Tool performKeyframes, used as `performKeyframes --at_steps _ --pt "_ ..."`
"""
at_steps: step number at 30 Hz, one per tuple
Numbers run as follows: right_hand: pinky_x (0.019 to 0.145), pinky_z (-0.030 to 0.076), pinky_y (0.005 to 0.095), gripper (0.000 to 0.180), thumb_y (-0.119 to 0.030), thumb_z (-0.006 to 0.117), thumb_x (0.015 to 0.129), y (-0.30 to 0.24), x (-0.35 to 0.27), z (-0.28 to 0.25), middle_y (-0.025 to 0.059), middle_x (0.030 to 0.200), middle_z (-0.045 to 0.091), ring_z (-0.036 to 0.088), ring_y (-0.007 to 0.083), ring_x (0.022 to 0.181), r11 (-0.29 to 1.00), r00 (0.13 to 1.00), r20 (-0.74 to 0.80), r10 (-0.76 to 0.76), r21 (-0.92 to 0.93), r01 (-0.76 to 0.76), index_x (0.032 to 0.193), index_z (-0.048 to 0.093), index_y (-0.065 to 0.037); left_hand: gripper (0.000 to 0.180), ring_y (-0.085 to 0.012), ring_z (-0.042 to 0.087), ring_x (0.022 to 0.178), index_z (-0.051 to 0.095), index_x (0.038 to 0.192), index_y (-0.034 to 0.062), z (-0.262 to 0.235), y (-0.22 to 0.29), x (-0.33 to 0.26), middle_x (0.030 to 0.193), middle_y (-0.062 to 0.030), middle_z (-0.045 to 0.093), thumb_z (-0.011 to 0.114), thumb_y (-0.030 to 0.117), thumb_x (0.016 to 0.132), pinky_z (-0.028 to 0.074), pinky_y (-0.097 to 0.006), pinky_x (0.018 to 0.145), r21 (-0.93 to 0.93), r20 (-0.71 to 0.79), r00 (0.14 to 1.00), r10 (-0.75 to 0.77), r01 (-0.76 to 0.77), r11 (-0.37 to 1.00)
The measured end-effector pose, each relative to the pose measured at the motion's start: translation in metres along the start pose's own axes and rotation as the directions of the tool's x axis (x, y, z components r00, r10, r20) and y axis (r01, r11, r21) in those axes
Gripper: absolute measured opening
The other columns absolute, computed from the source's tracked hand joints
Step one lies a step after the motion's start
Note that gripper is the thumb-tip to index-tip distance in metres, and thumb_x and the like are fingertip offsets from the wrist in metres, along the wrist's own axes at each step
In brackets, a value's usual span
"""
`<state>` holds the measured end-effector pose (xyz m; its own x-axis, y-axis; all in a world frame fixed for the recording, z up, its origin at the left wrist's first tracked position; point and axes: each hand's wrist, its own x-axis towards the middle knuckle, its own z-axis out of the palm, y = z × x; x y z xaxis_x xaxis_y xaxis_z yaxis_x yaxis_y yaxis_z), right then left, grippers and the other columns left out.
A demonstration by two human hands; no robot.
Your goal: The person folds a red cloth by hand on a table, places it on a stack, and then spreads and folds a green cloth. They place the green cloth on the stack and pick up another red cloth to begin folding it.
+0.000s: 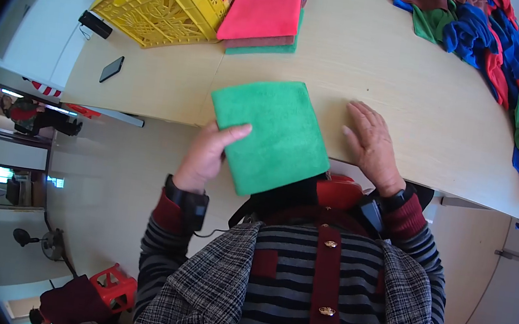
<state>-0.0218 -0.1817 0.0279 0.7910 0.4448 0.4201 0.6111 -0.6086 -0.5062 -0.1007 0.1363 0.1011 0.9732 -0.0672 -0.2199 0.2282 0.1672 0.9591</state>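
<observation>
A green cloth (272, 137), folded into a neat square, is gripped at its left edge by my left hand (211, 152), thumb on top and fingers hidden beneath. It is held over the table's near edge. My right hand (370, 140) lies on the tabletop just right of the cloth, fingers stretched out, holding nothing. Beyond the green cloth stands a stack of folded cloths, with a pink folded cloth (264, 15) on top of brown and green ones.
A yellow plastic crate (162, 2) stands left of the stack. A phone (112, 69) and a small black box (95, 24) lie at the left of the table (346, 49). Crumpled cloths (473, 36) in several colours heap at the right, some hanging over the edge. A red stool (115, 287) is at lower left.
</observation>
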Motion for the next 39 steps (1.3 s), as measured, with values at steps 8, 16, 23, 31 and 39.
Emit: performKeyframes --at_steps 8,16,23,31,39 --pt "0.112 0.042 0.0465 0.036 -0.015 0.066 0.093 0.010 -0.017 -0.015 0.0175 0.132 0.063 0.053 0.0374 0.131 0.995 0.993 -0.105 0.047 -0.078 -0.056 0.125 0.064 0.000 0.045 -0.0240 0.062 0.123 0.055 0.139 0.0044 -0.022 0.112 0.138 0.136 -0.0113 0.063 0.066 0.024 0.099 0.051 -0.042 0.104 -0.096 -0.074 0.941 0.330 -0.336 0.937" --pt "0.111 0.042 0.0467 0.034 -0.012 0.068 0.089 0.007 -0.012 -0.017 0.0173 0.130 0.064 0.054 0.0372 0.130 0.994 0.993 -0.111 0.038 -0.101 -0.050 0.120 0.065 0.000 0.041 -0.0344 0.051 0.136 0.051 0.138 0.0040 -0.036 0.043 0.253 0.145 -0.0147 0.054 0.058 0.026 0.105 0.046 -0.054 0.113 -0.550 -0.219 0.975 0.030 -0.149 0.822" --pt "0.109 0.044 0.0467 0.033 -0.007 0.068 0.087 0.004 -0.012 -0.016 0.0172 0.130 0.064 0.055 0.0378 0.129 0.992 0.990 -0.136 0.036 -0.112 -0.052 0.120 0.066 0.000 0.048 -0.0388 0.047 0.138 0.047 0.142 0.0016 -0.040 0.037 0.242 0.148 -0.0220 0.048 0.058 0.030 0.105 0.041 -0.055 0.117 -0.610 -0.063 0.997 0.043 -0.072 0.789" --pt "0.108 0.045 0.0465 0.033 -0.004 0.068 0.086 -0.008 -0.010 -0.009 0.0178 0.129 0.064 0.056 0.0384 0.127 0.991 0.993 -0.114 -0.019 -0.133 0.004 0.119 0.065 0.001 0.040 -0.0337 0.065 0.116 0.054 0.130 -0.0012 -0.065 0.020 0.184 0.125 -0.0204 0.065 0.052 0.031 0.107 0.053 -0.044 0.102 -0.413 0.044 0.999 0.030 -0.009 0.911" --pt "0.110 0.044 0.0468 0.035 -0.006 0.067 0.087 0.004 -0.023 -0.012 0.0164 0.133 0.062 0.055 0.0386 0.128 0.979 0.991 -0.128 0.046 -0.192 -0.070 0.122 0.065 -0.002 0.031 -0.0204 0.071 0.097 0.063 0.118 0.0011 -0.057 -0.013 0.109 0.106 -0.0122 0.073 0.056 0.029 0.106 0.056 -0.033 0.087 0.021 -0.077 0.988 0.136 -0.135 0.991"
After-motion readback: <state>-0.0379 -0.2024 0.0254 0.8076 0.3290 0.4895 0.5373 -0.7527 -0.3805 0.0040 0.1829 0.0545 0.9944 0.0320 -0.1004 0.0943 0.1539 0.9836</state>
